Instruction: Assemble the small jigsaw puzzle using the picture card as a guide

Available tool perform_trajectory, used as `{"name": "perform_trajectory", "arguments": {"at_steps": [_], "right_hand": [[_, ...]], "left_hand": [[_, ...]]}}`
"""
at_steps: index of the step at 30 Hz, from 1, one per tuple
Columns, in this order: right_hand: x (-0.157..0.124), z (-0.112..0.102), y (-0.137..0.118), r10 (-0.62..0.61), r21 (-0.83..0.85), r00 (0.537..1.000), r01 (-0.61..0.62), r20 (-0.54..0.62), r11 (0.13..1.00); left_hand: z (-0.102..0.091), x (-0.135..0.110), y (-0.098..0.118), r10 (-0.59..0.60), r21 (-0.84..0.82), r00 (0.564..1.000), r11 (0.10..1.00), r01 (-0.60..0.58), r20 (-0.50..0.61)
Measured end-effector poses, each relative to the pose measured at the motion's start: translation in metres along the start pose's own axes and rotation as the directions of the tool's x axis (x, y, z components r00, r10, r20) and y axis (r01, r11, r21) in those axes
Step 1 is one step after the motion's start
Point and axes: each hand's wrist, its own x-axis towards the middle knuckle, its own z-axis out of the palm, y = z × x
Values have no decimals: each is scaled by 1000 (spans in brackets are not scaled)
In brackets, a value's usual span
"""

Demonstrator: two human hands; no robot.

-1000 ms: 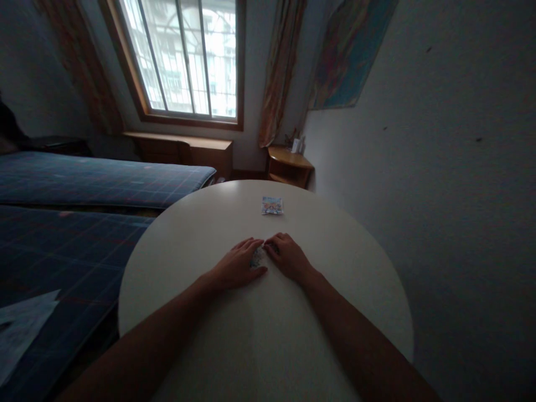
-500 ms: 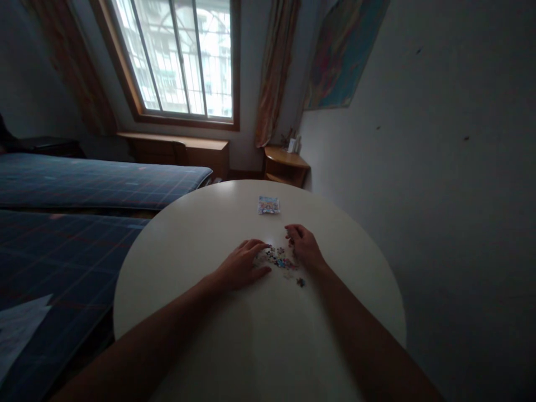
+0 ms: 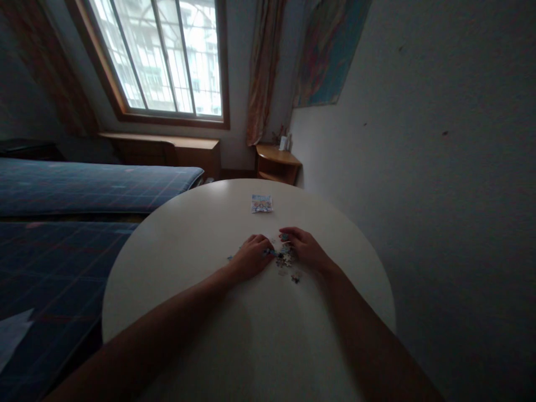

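Note:
Several small colourful jigsaw pieces [image 3: 285, 259] lie scattered in the middle of a round white table [image 3: 188, 234]. My left hand [image 3: 251, 258] rests palm down on the table just left of the pile, its fingers curled over the nearest pieces. On the right side of the pile my right hand [image 3: 305, 248] also lies palm down, with its fingers bent onto the pieces. One loose piece [image 3: 296, 277] sits a little nearer to me. A small colourful picture card [image 3: 262, 204] lies farther back on the table.
A bed with a blue checked cover [image 3: 84, 184] runs along the left of the table. A grey wall [image 3: 419, 167] stands close on the right. Behind are a barred window [image 3: 163, 56], a curtain [image 3: 262, 67] and a wooden corner shelf [image 3: 276, 162].
My hands, first pressed together over the pile, drew apart and bared the scattered pieces. Now both hands have closed in on the pieces again. The view has shifted slightly to the right.

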Motion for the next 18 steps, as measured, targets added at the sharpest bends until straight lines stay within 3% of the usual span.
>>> {"name": "perform_trajectory", "arguments": {"at_steps": [13, 16, 18], "right_hand": [[-10, -15, -1, -26, -187, 1000, 27, 10, 982], [-14, -22, -8, -2, -309, 996, 30, 91, 950], [-17, -26, -13, -32, -397, 981, 107, 190, 912]], "left_hand": [[-2, 1, -6, -131, -61, 988, 990, 126, -88], [-5, 0, -6, -149, -66, 981, 988, 142, -123], [-9, -4, -7, -151, -64, 979, 988, 143, -140]]}}
